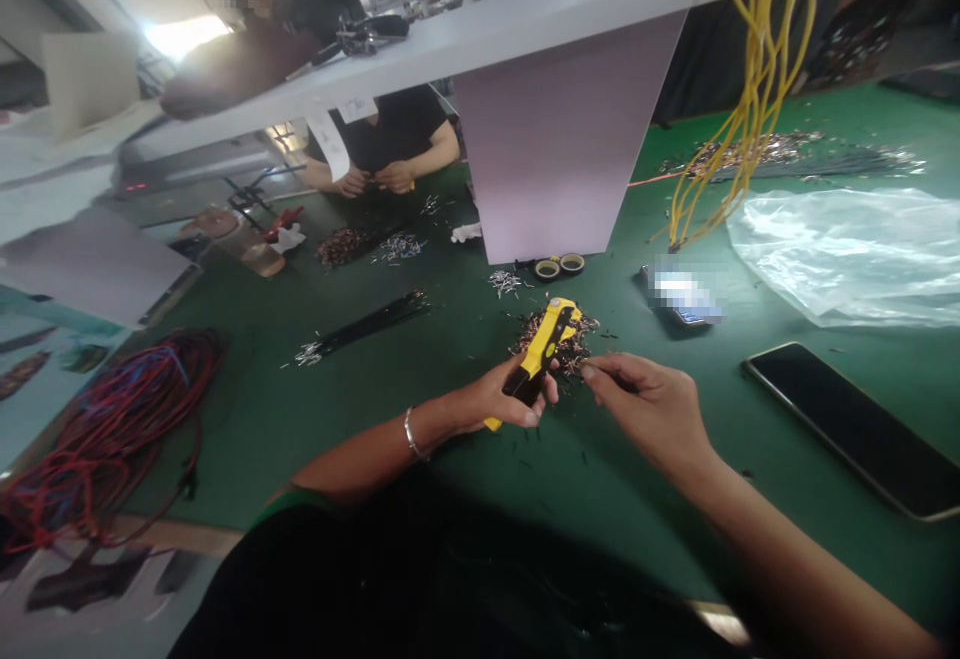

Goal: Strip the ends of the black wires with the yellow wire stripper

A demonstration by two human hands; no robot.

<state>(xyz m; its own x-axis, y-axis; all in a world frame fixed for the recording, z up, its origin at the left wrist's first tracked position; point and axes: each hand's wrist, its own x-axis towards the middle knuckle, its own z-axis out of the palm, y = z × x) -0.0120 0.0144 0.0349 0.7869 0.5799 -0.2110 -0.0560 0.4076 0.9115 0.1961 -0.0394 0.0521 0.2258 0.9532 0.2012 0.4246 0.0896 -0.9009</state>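
Mostly green bench mat (pixel 247 429), left fingers (pixel 529 409) clenched on a yellow wire stripper (pixel 544 344), right fingers (pixel 600 371) pinched.

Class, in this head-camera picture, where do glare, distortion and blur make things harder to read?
Head view: window light blows out the upper left; glare whitens the plastic sheet; wide-angle distortion tilts the scene and skews the white shelf; a pixelated patch hides an object; the yellow wire stripper stays fairly clear.
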